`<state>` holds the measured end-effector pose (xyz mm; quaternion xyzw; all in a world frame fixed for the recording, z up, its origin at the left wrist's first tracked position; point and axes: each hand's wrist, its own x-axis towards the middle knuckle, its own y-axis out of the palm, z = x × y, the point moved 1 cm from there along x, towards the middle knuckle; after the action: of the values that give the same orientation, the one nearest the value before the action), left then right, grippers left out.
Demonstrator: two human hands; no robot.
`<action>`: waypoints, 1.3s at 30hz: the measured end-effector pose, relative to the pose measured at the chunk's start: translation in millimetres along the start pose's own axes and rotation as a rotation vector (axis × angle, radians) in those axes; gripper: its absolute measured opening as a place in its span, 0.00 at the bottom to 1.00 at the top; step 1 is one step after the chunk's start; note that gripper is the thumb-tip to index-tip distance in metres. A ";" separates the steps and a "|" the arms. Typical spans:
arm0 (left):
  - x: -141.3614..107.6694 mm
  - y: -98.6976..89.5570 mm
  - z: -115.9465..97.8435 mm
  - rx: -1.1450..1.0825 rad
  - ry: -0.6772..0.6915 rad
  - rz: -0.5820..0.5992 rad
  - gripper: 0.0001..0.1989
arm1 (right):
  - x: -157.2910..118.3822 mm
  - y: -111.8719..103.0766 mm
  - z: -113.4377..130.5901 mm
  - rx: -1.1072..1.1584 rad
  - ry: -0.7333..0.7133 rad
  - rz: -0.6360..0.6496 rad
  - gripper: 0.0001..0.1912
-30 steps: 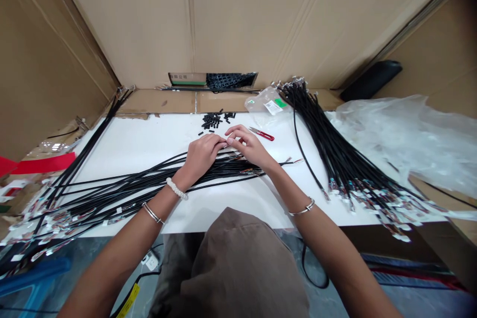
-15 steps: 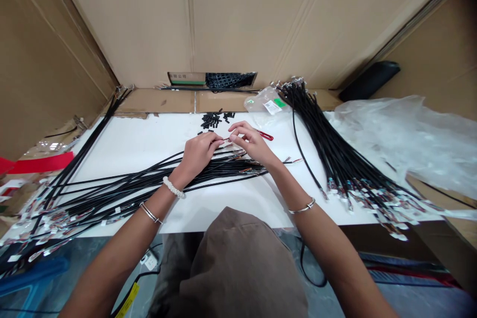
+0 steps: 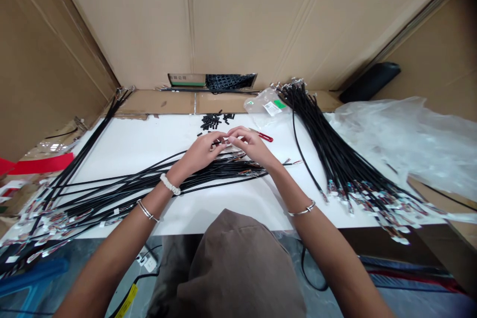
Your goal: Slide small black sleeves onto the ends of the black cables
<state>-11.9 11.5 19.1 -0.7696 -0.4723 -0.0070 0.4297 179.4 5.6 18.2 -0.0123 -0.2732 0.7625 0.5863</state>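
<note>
My left hand [image 3: 206, 150] is closed around the end of a black cable, its fingertips pinching near the thin wires. Facing it, my right hand [image 3: 249, 145] pinches the wire ends; its fingertips meet those of the left, and the exact grip is partly hidden. Under both hands lies a bundle of black cables [image 3: 156, 186] with stripped, coloured wire ends. Just beyond the fingers are several short black sleeves [image 3: 211, 120] in a loose pile. A red-handled cutter [image 3: 265, 136] rests right behind my right hand.
To the right a thick bundle of black cables [image 3: 320, 134] fans out beside clear plastic sheeting [image 3: 413, 134]. A plastic bag with labels [image 3: 261, 104] lies at the back. More cables [image 3: 89, 141] run along the left side. Cardboard walls [image 3: 238, 20] enclose the white table [image 3: 130, 134].
My hands have come together at the wire ends. The right fingers, raised and spread before, have lowered and curled in; the left fingers have shifted slightly on the cable.
</note>
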 end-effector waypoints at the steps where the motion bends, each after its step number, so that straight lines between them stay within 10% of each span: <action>1: 3.7 4.2 -3.0 -0.011 -0.003 -0.001 0.10 | -0.1 -1.5 0.4 0.010 0.022 0.010 0.18; 8: 17.5 10.5 -0.5 0.061 -0.008 -0.098 0.09 | -2.8 -40.2 -28.0 -0.180 0.257 -0.365 0.12; 13: 11.1 17.4 6.8 0.151 0.072 -0.084 0.11 | -10.9 -46.5 -51.9 -0.645 0.377 -0.157 0.04; 19: 8.1 19.6 3.4 0.176 0.071 -0.137 0.11 | -11.8 -43.5 -60.3 -0.701 0.360 -0.152 0.07; 28: 5.6 21.5 1.4 0.159 0.044 -0.159 0.09 | 1.0 -15.2 -30.3 0.183 0.167 -0.207 0.12; 39: -0.1 27.4 0.9 0.343 0.101 -0.188 0.12 | -2.5 15.3 -17.4 0.413 0.241 -0.202 0.12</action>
<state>7.8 7.0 0.5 -0.6364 -0.5141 -0.0052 0.5751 172.5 7.8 -3.9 0.0444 -0.0396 0.7326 0.6780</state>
